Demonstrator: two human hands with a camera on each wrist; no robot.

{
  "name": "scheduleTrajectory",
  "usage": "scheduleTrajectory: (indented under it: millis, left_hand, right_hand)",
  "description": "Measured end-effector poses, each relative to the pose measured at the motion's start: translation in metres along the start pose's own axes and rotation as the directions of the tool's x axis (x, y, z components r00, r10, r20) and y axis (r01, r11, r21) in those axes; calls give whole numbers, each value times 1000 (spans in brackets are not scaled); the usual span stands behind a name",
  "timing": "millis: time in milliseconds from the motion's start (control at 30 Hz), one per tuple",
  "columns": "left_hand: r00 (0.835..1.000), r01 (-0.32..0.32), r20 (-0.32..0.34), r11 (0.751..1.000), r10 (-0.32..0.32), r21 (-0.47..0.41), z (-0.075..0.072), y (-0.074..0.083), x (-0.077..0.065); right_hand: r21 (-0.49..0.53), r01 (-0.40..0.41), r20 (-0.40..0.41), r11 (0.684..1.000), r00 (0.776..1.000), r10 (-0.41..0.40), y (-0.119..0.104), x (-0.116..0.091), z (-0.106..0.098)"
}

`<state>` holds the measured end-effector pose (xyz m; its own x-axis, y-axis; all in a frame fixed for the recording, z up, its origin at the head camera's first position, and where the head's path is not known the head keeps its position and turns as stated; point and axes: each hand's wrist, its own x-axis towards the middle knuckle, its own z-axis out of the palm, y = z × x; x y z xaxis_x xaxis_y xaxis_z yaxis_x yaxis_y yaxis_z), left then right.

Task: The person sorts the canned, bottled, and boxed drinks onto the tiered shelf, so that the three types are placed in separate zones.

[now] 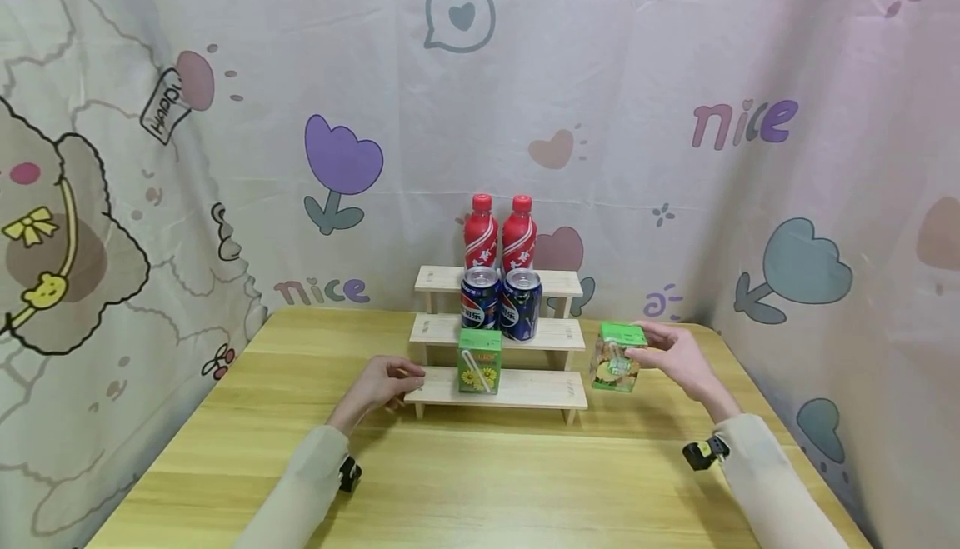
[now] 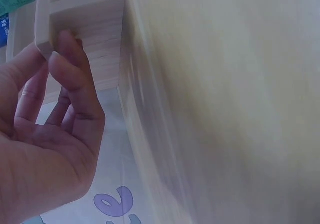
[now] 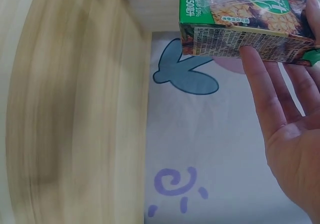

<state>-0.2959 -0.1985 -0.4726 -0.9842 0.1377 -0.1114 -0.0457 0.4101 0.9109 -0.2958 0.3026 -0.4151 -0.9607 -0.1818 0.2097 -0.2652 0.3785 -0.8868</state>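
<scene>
A three-step wooden display stand (image 1: 525, 391) stands on the table. My left hand (image 1: 386, 381) pinches the left end of its lowest board between thumb and fingers; in the left wrist view the thumb and forefinger (image 2: 70, 74) meet at the board's corner. On that step sits a green juice carton with yellow flowers and a straw (image 1: 480, 361). Right of the stand, my right hand (image 1: 678, 357) grips a green pineapple juice carton (image 1: 618, 357) from its right side. This carton (image 3: 250, 39) appears raised off the table, with its straw wrapped in plastic.
Two blue Pepsi cans (image 1: 521, 306) stand side by side on the middle step. Two red bottles (image 1: 519, 237) are on the top step behind them. A patterned cloth (image 1: 480, 116) hangs behind the wooden table (image 1: 510, 482).
</scene>
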Motion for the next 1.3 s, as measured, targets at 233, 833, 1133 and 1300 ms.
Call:
scheduleTrajectory:
  millis: [233,833,1133,1300]
  left_hand:
    - [1000,-7,5,1000,7,17,1,-2,0]
    - [1000,11,-3,1000,-11,17,1,1,-1]
    - [1000,14,-9,1000,-14,4,0,0,1]
    - [1000,12,2,1000,-12,3,0,0,0]
  right_hand:
    - [-10,-4,18,1000,1000,4,-14,-4,5]
    - [64,-34,64,997,997,29,-27,1,31]
    - [81,-42,49,996,998,38,-31,4,52]
    - [106,-52,45,993,998,47,-32,7,62]
